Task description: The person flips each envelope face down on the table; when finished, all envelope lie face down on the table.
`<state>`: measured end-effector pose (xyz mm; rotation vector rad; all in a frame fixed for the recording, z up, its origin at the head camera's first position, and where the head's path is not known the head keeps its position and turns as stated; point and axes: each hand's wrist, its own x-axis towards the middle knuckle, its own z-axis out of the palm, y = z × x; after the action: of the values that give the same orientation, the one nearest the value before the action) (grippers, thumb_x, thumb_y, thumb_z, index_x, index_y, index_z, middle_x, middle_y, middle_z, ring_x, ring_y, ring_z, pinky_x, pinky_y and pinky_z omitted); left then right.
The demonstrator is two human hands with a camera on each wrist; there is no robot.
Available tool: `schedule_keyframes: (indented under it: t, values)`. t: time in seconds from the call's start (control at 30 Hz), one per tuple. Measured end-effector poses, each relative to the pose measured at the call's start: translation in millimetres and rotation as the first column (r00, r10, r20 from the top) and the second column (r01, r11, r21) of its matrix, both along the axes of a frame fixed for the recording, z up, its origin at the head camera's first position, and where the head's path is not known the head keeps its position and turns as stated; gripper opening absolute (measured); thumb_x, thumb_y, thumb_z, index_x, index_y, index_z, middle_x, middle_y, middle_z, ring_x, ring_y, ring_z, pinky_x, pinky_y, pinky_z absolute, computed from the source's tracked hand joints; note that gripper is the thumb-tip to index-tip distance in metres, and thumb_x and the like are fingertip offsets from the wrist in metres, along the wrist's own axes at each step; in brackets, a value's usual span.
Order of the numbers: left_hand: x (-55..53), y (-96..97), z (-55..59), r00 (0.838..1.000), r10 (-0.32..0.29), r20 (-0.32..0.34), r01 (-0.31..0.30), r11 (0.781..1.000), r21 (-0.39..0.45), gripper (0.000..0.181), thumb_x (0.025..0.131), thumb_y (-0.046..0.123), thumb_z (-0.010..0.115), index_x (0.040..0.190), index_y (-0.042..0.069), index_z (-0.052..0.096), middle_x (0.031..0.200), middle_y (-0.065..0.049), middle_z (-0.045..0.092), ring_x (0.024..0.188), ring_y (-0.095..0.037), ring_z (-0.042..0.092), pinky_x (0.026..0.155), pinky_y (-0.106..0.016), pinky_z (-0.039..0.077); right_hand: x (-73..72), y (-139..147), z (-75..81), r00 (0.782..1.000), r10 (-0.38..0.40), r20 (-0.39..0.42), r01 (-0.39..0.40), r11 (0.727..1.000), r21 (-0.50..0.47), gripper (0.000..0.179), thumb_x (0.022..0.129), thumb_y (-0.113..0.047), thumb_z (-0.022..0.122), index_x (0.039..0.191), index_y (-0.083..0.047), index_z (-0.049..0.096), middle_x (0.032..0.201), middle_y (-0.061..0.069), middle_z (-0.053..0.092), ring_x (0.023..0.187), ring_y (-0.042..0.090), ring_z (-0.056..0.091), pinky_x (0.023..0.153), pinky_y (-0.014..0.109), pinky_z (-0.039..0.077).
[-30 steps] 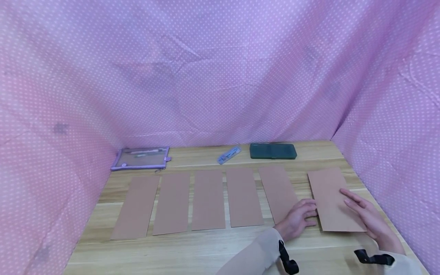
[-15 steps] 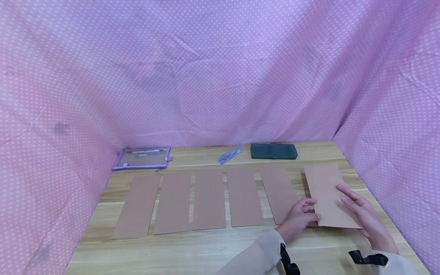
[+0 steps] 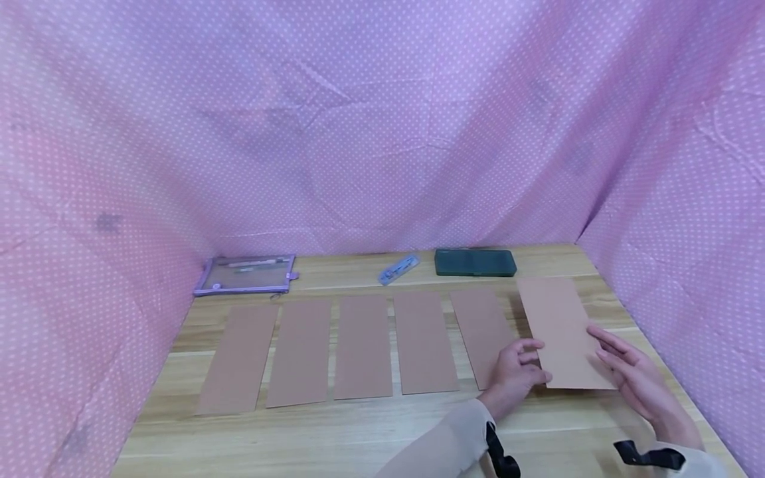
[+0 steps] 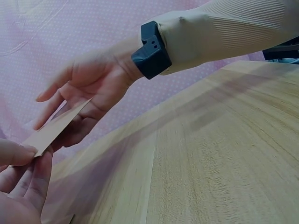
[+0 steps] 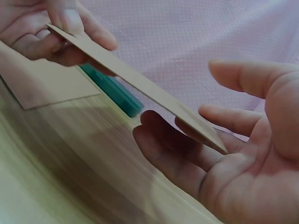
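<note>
A brown cardboard sheet (image 3: 564,332) is held tilted above the right part of the table. My left hand (image 3: 515,375) pinches its left edge near the close corner, thumb on top and fingers beneath, as the left wrist view shows. My right hand (image 3: 645,382) supports the opposite edge; in the right wrist view its fingers (image 5: 173,149) reach under the cardboard and the thumb stands off it. Just left of my left hand lies another cardboard sheet (image 3: 481,332), partly covered by that hand.
More brown cardboard sheets (image 3: 361,348) lie in a row across the wooden table (image 3: 299,445). Along the back are a purple-edged clear zip pouch (image 3: 245,275) with pens, a small blue packet (image 3: 399,270) and a dark green case (image 3: 475,263). Pink dotted cloth (image 3: 382,133) surrounds the table.
The cardboard sheet has risen off the right side of the table and shifted left. My left hand has gone from touching beside its edge to pinching it; my right hand stays at the other edge.
</note>
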<state>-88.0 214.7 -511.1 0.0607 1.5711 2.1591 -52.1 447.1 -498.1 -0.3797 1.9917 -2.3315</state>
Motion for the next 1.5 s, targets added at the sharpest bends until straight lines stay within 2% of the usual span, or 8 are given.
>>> schedule_keyframes:
  t: [0.2,0.37,0.53,0.7,0.83,1.07,1.3,1.5]
  values:
    - [0.4,1.0,0.4,1.0,0.019,0.004,-0.019,1.0,-0.009,0.054,0.072,-0.02,0.069,0.108,0.021,0.07,0.114,-0.005,0.075,0.07,-0.007,0.062,0.067,-0.019,0.055,6.2,7,-1.8,0.996,-0.035,0.077,0.029,0.997,0.075,0.057,0.101,0.011,0.036,0.15,-0.018,0.046,0.139,-0.027,0.052,0.108,-0.013,0.055,0.075,0.004,0.047]
    - [2.4,3.2,0.7,0.999,0.036,0.025,-0.035,0.999,-0.032,0.056,0.072,-0.021,0.069,0.106,0.023,0.07,0.114,-0.004,0.074,0.071,-0.008,0.062,0.064,-0.018,0.053,6.4,9,-3.4,0.996,-0.031,0.08,0.024,0.996,0.086,0.06,0.099,0.014,0.041,0.15,-0.017,0.045,0.138,-0.025,0.054,0.119,-0.01,0.056,0.089,0.011,0.052]
    - [3.5,5.5,1.6,0.999,0.046,0.025,-0.045,0.998,-0.049,0.053,0.073,-0.018,0.069,0.107,0.023,0.069,0.117,-0.007,0.072,0.078,-0.011,0.066,0.07,-0.022,0.056,4.3,9,-3.8,0.991,-0.12,0.06,0.107,0.975,0.193,0.057,0.096,0.011,0.05,0.145,-0.018,0.052,0.13,-0.028,0.059,0.115,-0.015,0.054,0.084,0.009,0.052]
    - [1.3,8.4,-1.2,0.997,0.033,0.07,-0.039,0.996,0.079,0.044,0.081,-0.013,0.064,0.115,0.015,0.066,0.123,-0.02,0.069,0.079,-0.012,0.063,0.073,-0.03,0.06,2.1,7,-3.2,0.977,-0.198,0.078,0.168,0.941,0.292,0.055,0.095,0.009,0.056,0.141,-0.019,0.057,0.124,-0.035,0.059,0.107,-0.016,0.059,0.079,0.007,0.052]
    - [0.2,8.8,-4.5,0.991,-0.012,0.13,-0.018,0.974,0.225,0.046,0.086,-0.009,0.059,0.128,0.01,0.058,0.145,-0.03,0.05,0.101,-0.022,0.063,0.083,-0.045,0.06,0.6,8,-4.4,0.969,-0.226,0.104,0.185,0.933,0.308,0.054,0.094,0.008,0.058,0.139,-0.021,0.06,0.12,-0.037,0.059,0.102,-0.015,0.061,0.078,0.008,0.053]
    - [2.8,9.4,-6.5,0.984,-0.083,0.157,0.032,0.952,0.304,0.061,0.09,0.003,0.055,0.149,0.01,0.038,0.156,-0.035,0.028,0.143,-0.056,0.031,0.107,-0.067,0.041,-3.3,14,-11.0,0.963,-0.247,0.105,0.191,0.905,0.38,0.056,0.094,0.006,0.06,0.145,-0.016,0.054,0.116,-0.039,0.058,0.102,-0.018,0.058,0.078,0.007,0.052]
    - [3.2,10.0,-5.6,0.979,-0.107,0.174,0.039,0.934,0.356,0.078,0.09,0.009,0.053,0.159,0.011,0.018,0.161,-0.039,0.004,0.149,-0.058,0.011,0.116,-0.075,0.019,-9.5,13,-17.4,0.963,-0.247,0.111,0.189,0.907,0.377,0.056,0.092,0.009,0.058,0.141,-0.019,0.056,0.114,-0.037,0.06,0.099,-0.014,0.061,0.073,0.012,0.055]
    - [2.2,9.6,-6.1,0.978,-0.123,0.168,0.051,0.923,0.382,0.081,0.088,0.01,0.051,0.16,0.009,0.013,0.162,-0.038,-0.001,0.151,-0.056,0.005,0.118,-0.074,0.014,-13.4,12,-18.7,0.949,-0.281,0.147,0.204,0.896,0.396,0.061,0.091,0.009,0.06,0.146,-0.014,0.046,0.111,-0.037,0.061,0.091,-0.009,0.064,0.069,0.014,0.055]
